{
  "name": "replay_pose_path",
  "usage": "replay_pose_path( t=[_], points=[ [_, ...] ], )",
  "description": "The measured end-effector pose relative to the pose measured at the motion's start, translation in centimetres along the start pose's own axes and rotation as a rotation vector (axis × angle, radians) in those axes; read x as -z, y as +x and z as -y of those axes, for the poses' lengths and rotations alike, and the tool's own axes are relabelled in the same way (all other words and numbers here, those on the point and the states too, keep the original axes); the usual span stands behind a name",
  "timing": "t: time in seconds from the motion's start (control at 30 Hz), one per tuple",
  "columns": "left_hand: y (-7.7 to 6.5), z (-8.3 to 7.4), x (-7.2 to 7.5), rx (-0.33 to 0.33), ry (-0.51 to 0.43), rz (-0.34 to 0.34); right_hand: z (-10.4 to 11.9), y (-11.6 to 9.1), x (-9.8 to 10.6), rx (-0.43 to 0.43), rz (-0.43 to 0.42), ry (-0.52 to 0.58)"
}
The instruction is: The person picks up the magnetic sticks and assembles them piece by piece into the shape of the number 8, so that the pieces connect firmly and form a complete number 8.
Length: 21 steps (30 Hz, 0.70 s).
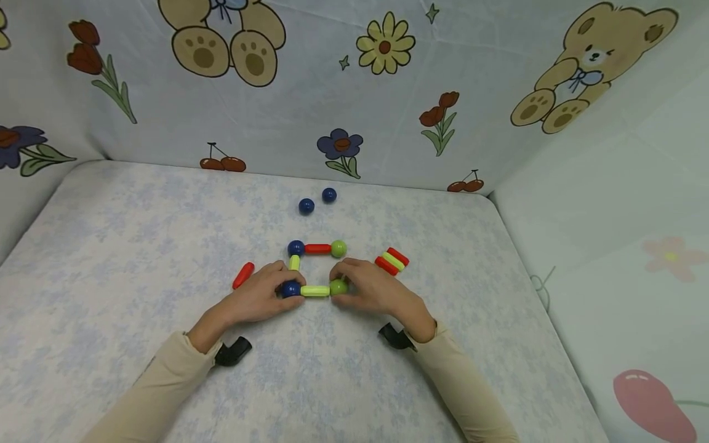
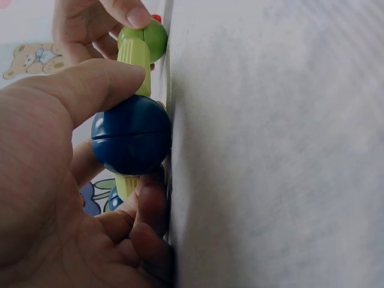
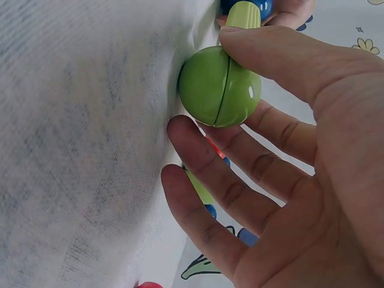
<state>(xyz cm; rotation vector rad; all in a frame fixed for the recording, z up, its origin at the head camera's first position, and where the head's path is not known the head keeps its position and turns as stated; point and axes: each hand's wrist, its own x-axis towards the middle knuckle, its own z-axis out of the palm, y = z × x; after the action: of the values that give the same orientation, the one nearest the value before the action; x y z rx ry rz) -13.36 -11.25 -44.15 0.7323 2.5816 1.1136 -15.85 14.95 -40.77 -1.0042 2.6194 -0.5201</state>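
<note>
My left hand (image 1: 252, 296) grips the near blue ball (image 1: 290, 288), thumb on one side and fingers round the other. A yellow-green rod (image 1: 316, 291) runs from that ball to the near green ball (image 1: 338, 287). My right hand (image 1: 373, 288) holds this green ball between thumb and fingers; in the right wrist view, the thumb (image 3: 264, 51) lies by the joint of ball and rod. A second yellow-green rod (image 1: 295, 263) leads back to another blue ball (image 1: 296, 248). From there a red rod (image 1: 318, 249) extends right to a far green ball (image 1: 338, 248).
Two loose blue balls, one nearer (image 1: 306, 206) and one farther (image 1: 329, 195), lie behind the joined pieces. A loose red rod (image 1: 244, 275) is beside my left hand. Red and yellow-green rods (image 1: 393, 261) lie side by side beyond my right hand. Patterned cloth (image 1: 277, 117) hangs behind the table.
</note>
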Motion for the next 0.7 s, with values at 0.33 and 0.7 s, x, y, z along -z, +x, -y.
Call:
replay_pose_path(
  t=[0.33, 0.7],
  points=[
    [0.1, 0.1, 0.0, 0.001, 0.003, 0.003, 0.1, -0.1, 0.0, 0.000, 0.015, -0.015],
    [0.0, 0.1, 0.0, 0.004, 0.010, -0.002, -0.7, -0.6, 1.3, -0.062, -0.007, 0.013]
  ],
)
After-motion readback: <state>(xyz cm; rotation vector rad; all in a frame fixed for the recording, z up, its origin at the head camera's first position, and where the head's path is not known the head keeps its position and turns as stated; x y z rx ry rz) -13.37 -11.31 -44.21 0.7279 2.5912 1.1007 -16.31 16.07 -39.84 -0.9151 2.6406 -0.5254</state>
